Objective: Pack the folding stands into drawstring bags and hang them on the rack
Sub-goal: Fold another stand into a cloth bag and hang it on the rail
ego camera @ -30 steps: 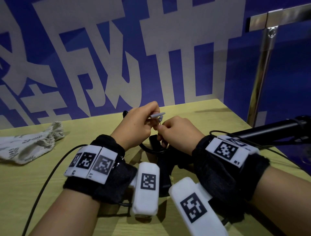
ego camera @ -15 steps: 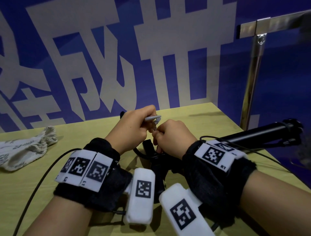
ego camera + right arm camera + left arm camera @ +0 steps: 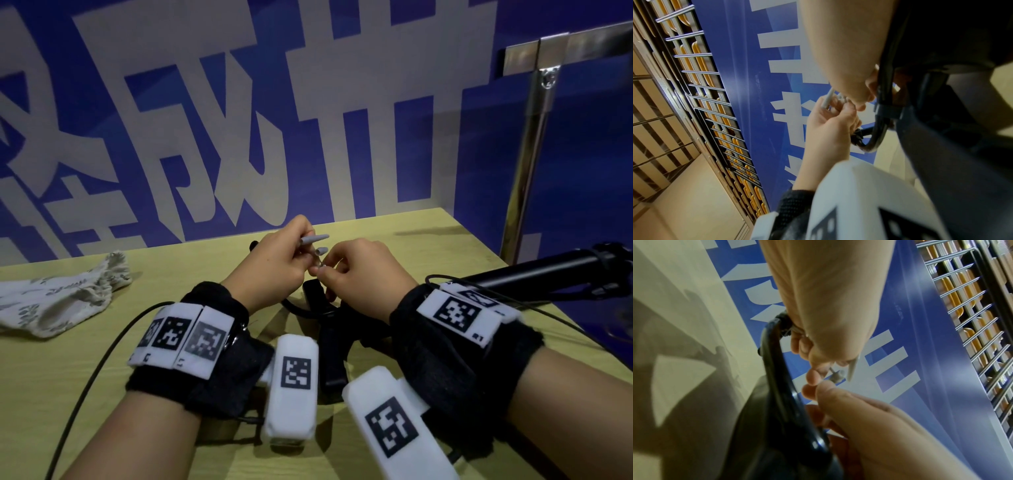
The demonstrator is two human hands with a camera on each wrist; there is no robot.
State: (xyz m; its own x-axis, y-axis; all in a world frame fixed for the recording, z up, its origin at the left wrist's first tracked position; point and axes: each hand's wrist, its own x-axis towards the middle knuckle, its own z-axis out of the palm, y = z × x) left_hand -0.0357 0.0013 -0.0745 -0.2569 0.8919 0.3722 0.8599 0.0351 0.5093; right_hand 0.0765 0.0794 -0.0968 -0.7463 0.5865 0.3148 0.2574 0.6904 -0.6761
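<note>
A black drawstring bag (image 3: 330,346) lies on the table under my wrists, its black cord (image 3: 291,305) looping out to the left. My left hand (image 3: 303,251) pinches a grey cone-shaped cord tip (image 3: 314,238) above the bag. Just right of it, my right hand (image 3: 325,272) pinches the thin string under a second grey tip (image 3: 321,250). The left wrist view shows both tips (image 3: 852,368) between the two sets of fingers, beside the cord (image 3: 777,369). What the bag holds is hidden. A black folded stand (image 3: 534,274) lies at the right.
A white printed cloth bag (image 3: 61,298) lies flat at the table's left. A metal rack post (image 3: 534,154) with a crossbar rises at the back right. The blue wall with white letters closes off the far table edge. Thin black cables trail from both wrists.
Both hands stay together over the bag, working at the cord ends. The two grey tips now stand a little apart, one above the other.
</note>
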